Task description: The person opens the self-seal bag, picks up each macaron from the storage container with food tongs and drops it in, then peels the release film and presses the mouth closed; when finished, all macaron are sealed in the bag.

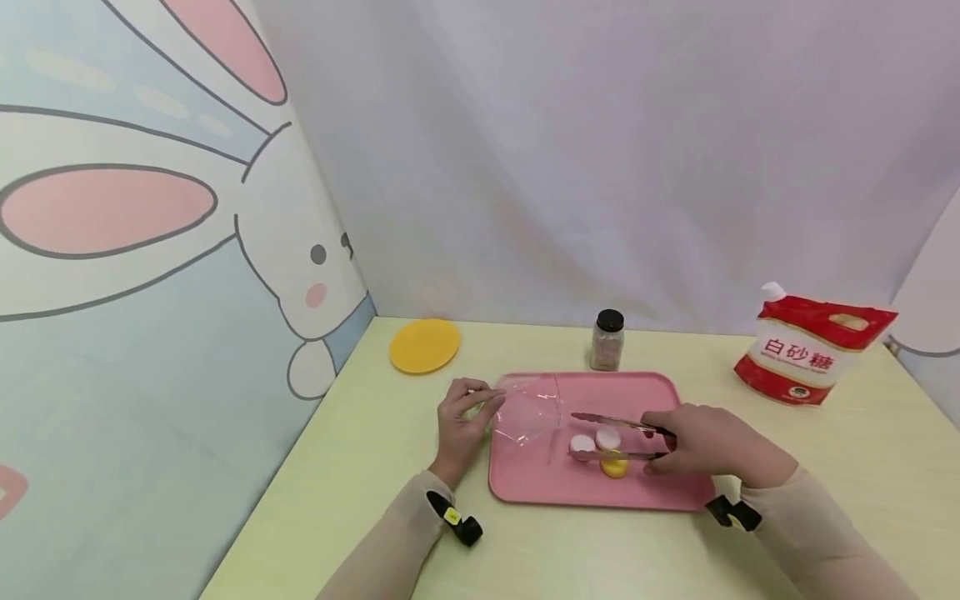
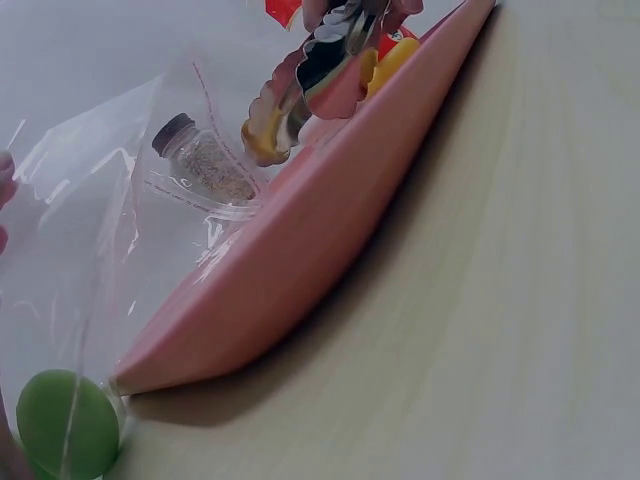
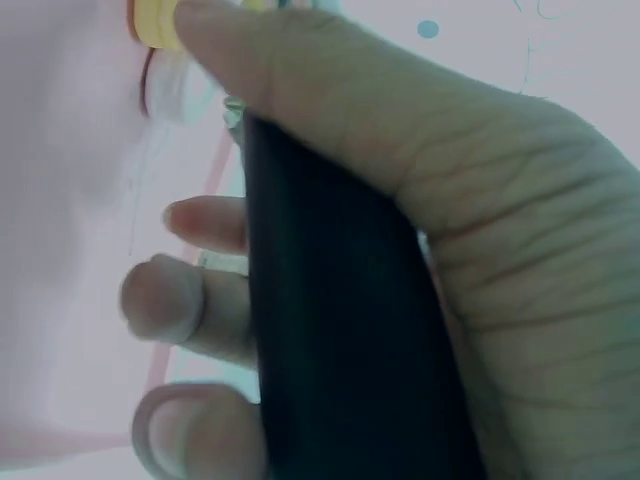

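My left hand (image 1: 461, 429) pinches the edge of a clear plastic bag (image 1: 531, 412), which spreads over the left part of the pink tray (image 1: 525, 485). A round green thing (image 2: 68, 425) shows through the plastic in the left wrist view. With my right hand (image 1: 708, 442) I grip metal tongs (image 1: 618, 422) by their black handle (image 3: 340, 300). The tongs' scalloped tips stand apart, pointing left. Two pale macarons (image 1: 608, 437) and a yellow macaron (image 1: 614, 468) lie together on the tray; the nearer tong arm overlaps them in the head view.
Behind the tray stands a jar (image 1: 607, 343) with a black lid. A yellow plate (image 1: 424, 346) lies at the table's back left, and a red and white sugar pouch (image 1: 802, 354) stands at the back right. A rabbit-print wall (image 1: 187, 400) borders the left side.
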`<state>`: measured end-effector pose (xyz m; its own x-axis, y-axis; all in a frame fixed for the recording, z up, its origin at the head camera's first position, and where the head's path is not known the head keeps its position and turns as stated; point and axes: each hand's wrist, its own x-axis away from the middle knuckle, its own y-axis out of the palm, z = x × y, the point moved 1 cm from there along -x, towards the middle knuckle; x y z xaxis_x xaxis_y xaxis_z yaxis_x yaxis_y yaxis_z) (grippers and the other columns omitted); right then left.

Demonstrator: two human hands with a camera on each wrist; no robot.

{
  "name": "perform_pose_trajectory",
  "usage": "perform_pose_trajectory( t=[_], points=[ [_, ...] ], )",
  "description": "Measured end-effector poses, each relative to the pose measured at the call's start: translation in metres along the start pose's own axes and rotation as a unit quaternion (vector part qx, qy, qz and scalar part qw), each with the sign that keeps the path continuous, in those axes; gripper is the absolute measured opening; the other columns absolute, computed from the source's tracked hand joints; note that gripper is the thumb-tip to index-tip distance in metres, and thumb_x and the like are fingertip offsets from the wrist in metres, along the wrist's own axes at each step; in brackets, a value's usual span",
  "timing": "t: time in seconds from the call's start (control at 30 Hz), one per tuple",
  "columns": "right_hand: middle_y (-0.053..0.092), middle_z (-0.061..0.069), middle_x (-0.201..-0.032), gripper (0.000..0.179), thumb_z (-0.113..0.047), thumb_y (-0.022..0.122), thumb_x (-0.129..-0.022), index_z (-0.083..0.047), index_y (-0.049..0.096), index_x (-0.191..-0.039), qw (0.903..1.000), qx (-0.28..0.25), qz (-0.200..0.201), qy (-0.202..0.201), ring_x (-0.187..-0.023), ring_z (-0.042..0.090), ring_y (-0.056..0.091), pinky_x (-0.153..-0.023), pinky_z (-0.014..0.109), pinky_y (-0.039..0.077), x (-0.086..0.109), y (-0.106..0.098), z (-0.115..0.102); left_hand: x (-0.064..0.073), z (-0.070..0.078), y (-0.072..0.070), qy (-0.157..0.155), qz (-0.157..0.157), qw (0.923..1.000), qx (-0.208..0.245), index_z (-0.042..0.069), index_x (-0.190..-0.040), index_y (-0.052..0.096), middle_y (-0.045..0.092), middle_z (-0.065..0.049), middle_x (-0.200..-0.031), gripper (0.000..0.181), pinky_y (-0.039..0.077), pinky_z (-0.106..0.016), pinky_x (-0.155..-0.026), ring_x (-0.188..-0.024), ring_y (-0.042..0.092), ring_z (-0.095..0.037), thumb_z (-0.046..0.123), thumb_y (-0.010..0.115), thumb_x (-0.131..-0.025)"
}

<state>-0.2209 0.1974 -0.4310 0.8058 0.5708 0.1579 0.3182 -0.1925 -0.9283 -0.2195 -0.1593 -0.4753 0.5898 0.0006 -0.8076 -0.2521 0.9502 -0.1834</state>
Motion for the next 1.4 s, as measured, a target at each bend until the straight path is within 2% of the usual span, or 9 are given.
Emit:
perform_pose_trajectory(
  t=[0.13,0.33,0.47,0.53,0.77,0.9,1.0,1.13,1.4],
  points=[
    [0.051,-0.01,-0.069,0.033,-0.046,0.082,-0.079,-0.028,0.055,-0.083,0.9998,-0.008,-0.01,0.017,-0.059,0.01,0.048,-0.053,0.03,0.037,0.002,-0.004,0.002,0.001,0.0,-0.001,-0.007,0.0,1.0,-0.001,-0.002,-0.094,0.077,0.064,-0.016,-0.091,0.012,0.047,-0.029,-0.079,-0.089,0.057,-0.031,-0.006,0.078,-0.083],
    [0.054,-0.005,-0.071,0.031,-0.044,0.081,-0.082,-0.025,0.056,-0.083,0.9958,-0.059,-0.041,0.058,-0.053,0.014,0.051,-0.048,0.032,0.043,0.01,-0.012,0.015,0.001,0.001,-0.002,-0.011,-0.002,0.9999,-0.003,-0.002,-0.094,0.077,0.064,-0.015,-0.092,0.012,0.047,-0.029,-0.08,-0.089,0.057,-0.031,-0.005,0.078,-0.083],
    [0.054,-0.005,-0.071,0.03,-0.042,0.081,-0.082,-0.024,0.056,-0.083,0.9951,-0.068,-0.04,0.06,-0.051,0.015,0.051,-0.046,0.032,0.044,0.014,-0.018,0.02,0.0,0.001,-0.002,-0.011,-0.003,0.9999,-0.005,-0.002,-0.094,0.077,0.064,-0.015,-0.091,0.012,0.047,-0.029,-0.079,-0.089,0.057,-0.031,-0.006,0.078,-0.083],
    [0.054,-0.005,-0.071,0.032,-0.044,0.081,-0.081,-0.024,0.057,-0.084,0.996,-0.057,-0.035,0.059,-0.053,0.014,0.051,-0.047,0.031,0.043,0.015,-0.019,0.02,0.0,0.002,-0.002,-0.01,-0.003,0.9999,-0.005,-0.002,-0.094,0.078,0.064,-0.015,-0.091,0.012,0.046,-0.029,-0.078,-0.089,0.056,-0.031,-0.006,0.078,-0.083],
    [0.053,-0.005,-0.073,0.051,-0.055,0.08,-0.078,-0.018,0.063,-0.107,0.9992,0.005,-0.01,0.039,-0.064,0.015,0.049,-0.055,0.034,0.04,0.006,-0.014,0.008,0.0,0.001,-0.002,-0.008,-0.001,1.0,-0.003,-0.002,-0.094,0.077,0.064,-0.016,-0.09,0.012,0.046,-0.028,-0.079,-0.089,0.056,-0.031,-0.007,0.078,-0.083],
    [0.052,-0.008,-0.07,0.035,-0.048,0.08,-0.081,-0.023,0.059,-0.094,0.9994,0.022,-0.001,0.028,-0.061,0.012,0.049,-0.055,0.032,0.041,0.002,-0.008,0.003,0.0,0.002,-0.001,-0.006,-0.001,1.0,-0.003,-0.003,-0.094,0.077,0.064,-0.016,-0.09,0.013,0.046,-0.029,-0.079,-0.089,0.056,-0.031,-0.007,0.078,-0.082],
    [0.051,-0.01,-0.068,0.03,-0.044,0.08,-0.083,-0.026,0.056,-0.088,0.9989,0.042,0.017,0.009,-0.058,0.01,0.047,-0.054,0.03,0.039,0.002,-0.007,0.001,0.0,0.002,-0.001,-0.006,-0.001,1.0,-0.004,-0.003,-0.094,0.077,0.064,-0.017,-0.09,0.013,0.046,-0.029,-0.079,-0.089,0.056,-0.031,-0.007,0.078,-0.082],
    [0.049,-0.011,-0.067,0.032,-0.045,0.08,-0.083,-0.025,0.056,-0.089,0.9975,0.055,0.041,-0.016,-0.057,0.009,0.045,-0.051,0.03,0.038,0.005,-0.009,0.002,0.0,0.002,-0.001,-0.006,0.0,1.0,-0.002,-0.003,-0.094,0.077,0.063,-0.017,-0.09,0.013,0.046,-0.029,-0.079,-0.089,0.056,-0.031,-0.008,0.078,-0.082],
    [0.048,-0.013,-0.065,0.031,-0.045,0.08,-0.083,-0.029,0.053,-0.086,0.9974,0.047,0.053,-0.016,-0.056,0.008,0.044,-0.05,0.029,0.036,0.008,-0.012,0.005,0.0,0.0,0.0,0.001,0.001,1.0,-0.002,-0.003,-0.094,0.077,0.064,-0.016,-0.089,0.014,0.046,-0.03,-0.077,-0.087,0.056,-0.03,-0.008,0.078,-0.081]
  ],
)
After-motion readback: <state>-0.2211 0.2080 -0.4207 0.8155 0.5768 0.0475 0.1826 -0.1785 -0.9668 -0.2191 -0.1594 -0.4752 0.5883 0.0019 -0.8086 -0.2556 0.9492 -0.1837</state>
